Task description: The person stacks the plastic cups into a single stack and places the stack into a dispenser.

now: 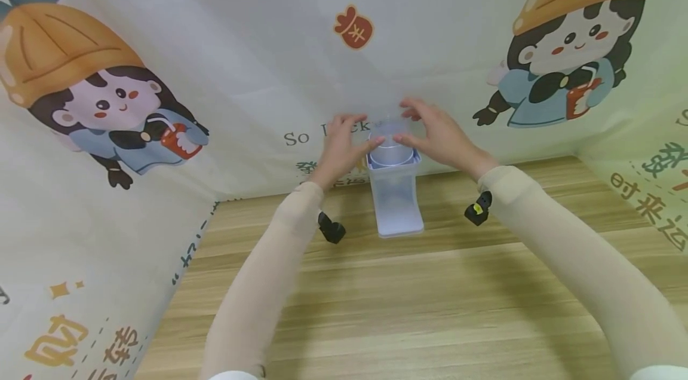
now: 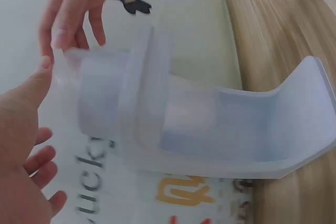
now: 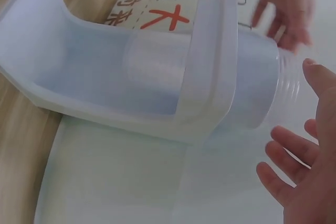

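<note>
A white plastic stand [image 1: 399, 204] with a flat foot and a square collar stands upright near the back of the table. Through its collar sits a translucent cylinder [image 3: 257, 77], whose clear upper end is hard to make out. My left hand [image 1: 342, 150] is at the cylinder's left side, thumb beside the clear end and fingers spread, loosely bent. On the other side my right hand [image 1: 446, 138] mirrors it, its thumb near the left thumb. Whether either thumb touches the clear plastic, I cannot tell. Neither hand is wrapped round anything.
A wood-grain tabletop [image 1: 408, 302] spreads under the stand. Behind it hangs a pale printed cloth [image 1: 258, 39] with cartoon figures and lettering, which also covers the left and right sides. Black wrist mounts [image 1: 331, 229] jut out below both sleeves.
</note>
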The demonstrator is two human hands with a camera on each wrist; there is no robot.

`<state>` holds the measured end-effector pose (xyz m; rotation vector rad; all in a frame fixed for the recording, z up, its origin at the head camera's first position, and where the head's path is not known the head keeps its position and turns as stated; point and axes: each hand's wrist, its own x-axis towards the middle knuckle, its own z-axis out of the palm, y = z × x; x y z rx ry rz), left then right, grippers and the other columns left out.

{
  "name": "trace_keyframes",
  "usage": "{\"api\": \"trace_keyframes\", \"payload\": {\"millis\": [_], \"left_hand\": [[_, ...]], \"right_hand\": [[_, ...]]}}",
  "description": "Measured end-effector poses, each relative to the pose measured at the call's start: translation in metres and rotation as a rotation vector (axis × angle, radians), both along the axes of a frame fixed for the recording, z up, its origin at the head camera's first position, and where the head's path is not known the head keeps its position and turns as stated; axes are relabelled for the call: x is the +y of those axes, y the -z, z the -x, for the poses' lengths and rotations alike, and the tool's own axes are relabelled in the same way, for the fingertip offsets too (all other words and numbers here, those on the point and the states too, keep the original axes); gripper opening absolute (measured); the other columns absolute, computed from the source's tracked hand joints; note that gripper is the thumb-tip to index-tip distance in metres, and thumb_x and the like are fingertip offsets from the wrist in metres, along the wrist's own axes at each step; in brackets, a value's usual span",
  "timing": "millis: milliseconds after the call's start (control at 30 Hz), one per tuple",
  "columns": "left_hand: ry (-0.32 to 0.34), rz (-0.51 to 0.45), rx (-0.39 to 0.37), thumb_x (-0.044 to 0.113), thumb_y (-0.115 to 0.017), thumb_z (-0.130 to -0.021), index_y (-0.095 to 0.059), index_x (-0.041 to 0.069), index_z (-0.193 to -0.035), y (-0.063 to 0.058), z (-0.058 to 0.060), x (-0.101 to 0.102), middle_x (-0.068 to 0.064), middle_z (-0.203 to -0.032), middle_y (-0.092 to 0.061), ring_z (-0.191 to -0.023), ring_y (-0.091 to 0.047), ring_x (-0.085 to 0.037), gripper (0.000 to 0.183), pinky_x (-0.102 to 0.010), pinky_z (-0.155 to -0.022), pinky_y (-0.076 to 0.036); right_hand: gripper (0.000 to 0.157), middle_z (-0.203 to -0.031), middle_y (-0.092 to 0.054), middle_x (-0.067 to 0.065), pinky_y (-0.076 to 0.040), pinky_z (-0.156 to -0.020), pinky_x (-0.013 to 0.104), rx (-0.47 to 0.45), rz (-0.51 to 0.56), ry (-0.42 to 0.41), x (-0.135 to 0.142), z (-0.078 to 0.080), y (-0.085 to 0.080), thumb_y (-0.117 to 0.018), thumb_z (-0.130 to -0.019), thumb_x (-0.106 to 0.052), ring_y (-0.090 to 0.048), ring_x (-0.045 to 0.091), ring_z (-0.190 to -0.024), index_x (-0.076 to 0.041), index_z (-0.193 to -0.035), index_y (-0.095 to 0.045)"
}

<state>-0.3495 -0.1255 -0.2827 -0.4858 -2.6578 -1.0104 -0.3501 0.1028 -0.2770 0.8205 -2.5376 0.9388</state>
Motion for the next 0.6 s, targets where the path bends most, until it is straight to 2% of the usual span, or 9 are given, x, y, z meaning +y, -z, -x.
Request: {"api": "trace_keyframes", "payload": {"millis": [133, 233, 367, 467, 600], "left_hand": [[0.035, 0.081, 0.170, 0.052, -0.067, -0.089, -0.045, 0.015, -0.145, -0.008, -0.025, -0.006, -0.010, -0.148, -0.037, -0.137, -0.031, -0.029, 0.071, -0.053, -0.115, -0.030], [0.098, 0.156, 0.323, 0.045, -0.069, -0.091, -0.047, 0.012, -0.143, -0.010, -0.053, -0.009, -0.010, -0.145, -0.041, -0.134, -0.033, -0.030, 0.066, -0.053, -0.114, -0.029], [0.207, 0.259, 0.499, 0.040, -0.073, -0.088, -0.049, 0.009, -0.140, -0.003, -0.093, -0.012, -0.012, -0.140, -0.046, -0.128, -0.040, -0.029, 0.065, -0.047, -0.110, -0.034], [0.281, 0.332, 0.560, 0.041, -0.075, -0.086, -0.049, 0.007, -0.139, 0.009, -0.120, -0.015, -0.013, -0.139, -0.049, -0.125, -0.043, -0.028, 0.068, -0.044, -0.108, -0.037], [0.351, 0.390, 0.568, 0.042, -0.075, -0.084, -0.049, 0.007, -0.138, 0.030, -0.153, -0.024, -0.012, -0.140, -0.051, -0.127, -0.048, -0.027, 0.070, -0.043, -0.110, -0.041]], "right_hand": [[0.073, -0.149, -0.049, 0.016, -0.034, -0.116, 0.055, 0.084, -0.057, -0.014, 0.000, -0.011, 0.004, -0.070, -0.092, -0.038, -0.043, 0.036, -0.138, -0.008, -0.150, -0.038], [0.072, -0.150, -0.047, 0.016, -0.033, -0.117, 0.054, 0.180, -0.088, -0.044, 0.000, -0.025, 0.007, -0.072, -0.090, -0.036, -0.040, 0.036, -0.139, -0.006, -0.148, -0.041], [0.072, -0.147, -0.050, 0.017, -0.036, -0.114, 0.055, 0.303, -0.126, -0.107, 0.001, -0.048, 0.014, -0.075, -0.087, -0.033, -0.043, 0.036, -0.134, -0.006, -0.145, -0.044], [0.072, -0.148, -0.049, 0.017, -0.038, -0.112, 0.054, 0.348, -0.167, -0.161, 0.003, -0.069, 0.023, -0.075, -0.087, -0.034, -0.045, 0.036, -0.133, -0.006, -0.146, -0.044], [0.073, -0.150, -0.047, 0.014, -0.041, -0.111, 0.052, 0.365, -0.240, -0.199, 0.008, -0.094, 0.042, -0.073, -0.088, -0.039, -0.047, 0.033, -0.133, -0.008, -0.147, -0.043]]}}
